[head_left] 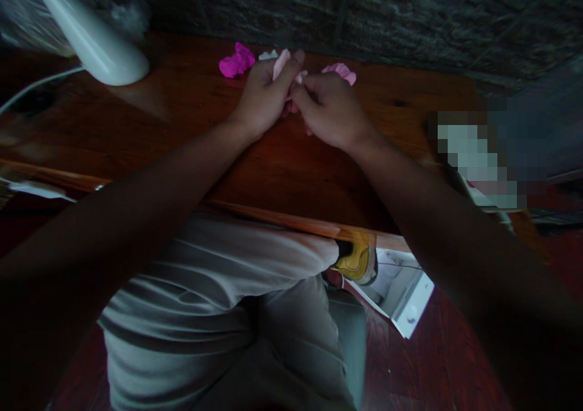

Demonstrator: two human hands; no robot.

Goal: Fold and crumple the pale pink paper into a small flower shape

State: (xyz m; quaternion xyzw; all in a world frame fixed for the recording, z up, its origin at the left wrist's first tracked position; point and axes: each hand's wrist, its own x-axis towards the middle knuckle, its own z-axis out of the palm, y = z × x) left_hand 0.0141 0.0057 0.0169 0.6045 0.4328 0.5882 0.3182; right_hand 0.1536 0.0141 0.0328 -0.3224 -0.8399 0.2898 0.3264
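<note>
Pinching one pale pink scrap (281, 65) between left hand (264, 98) and right hand (330, 110), fingers closed, near table (182, 113) far edge for working it.

White fan base (98, 47), magenta wad (235, 62)

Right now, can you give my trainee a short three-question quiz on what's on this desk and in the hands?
1. True or false: both hands pinch the same pale pink piece.
2. Which lies farther to the person's left on the wooden desk: A) the bright magenta lump, B) the light pink lump?
3. What white thing stands at the desk's far left corner?

Key
1. True: the left hand and right hand meet on the pale pink piece.
2. A: the bright magenta lump lies left of the light pink lump.
3. A white fan base.
</note>
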